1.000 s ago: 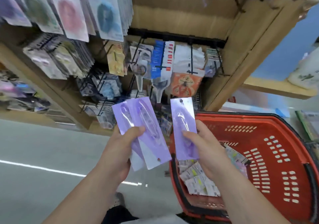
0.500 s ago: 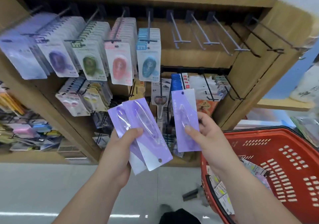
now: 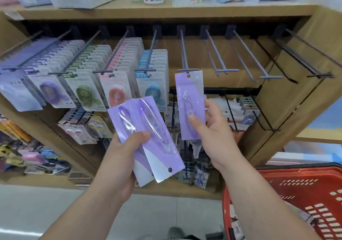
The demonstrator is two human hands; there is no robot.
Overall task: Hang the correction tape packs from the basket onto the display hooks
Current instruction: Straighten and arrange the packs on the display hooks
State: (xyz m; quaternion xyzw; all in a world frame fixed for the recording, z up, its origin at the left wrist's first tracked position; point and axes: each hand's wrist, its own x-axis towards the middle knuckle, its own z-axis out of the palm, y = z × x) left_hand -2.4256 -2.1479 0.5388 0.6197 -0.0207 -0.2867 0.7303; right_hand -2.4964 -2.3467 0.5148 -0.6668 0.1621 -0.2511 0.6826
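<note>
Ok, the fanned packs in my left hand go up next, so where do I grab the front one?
Pinch the front pack at the middle of its free right edge, coming from the right. The thumb of the left hand covers its upper left, and its hole end points down-right, so a middle hold likely keeps the hole clear for a hook.

Wooden shelf [image 3: 185, 11], hooks [image 3: 215, 53] bearing packs [image 3: 116, 91]

Upright purple pack [image 3: 189, 91] just under grey hook [image 3: 183, 51]; fanned purple packs [image 3: 162, 156], holes downward.
</note>
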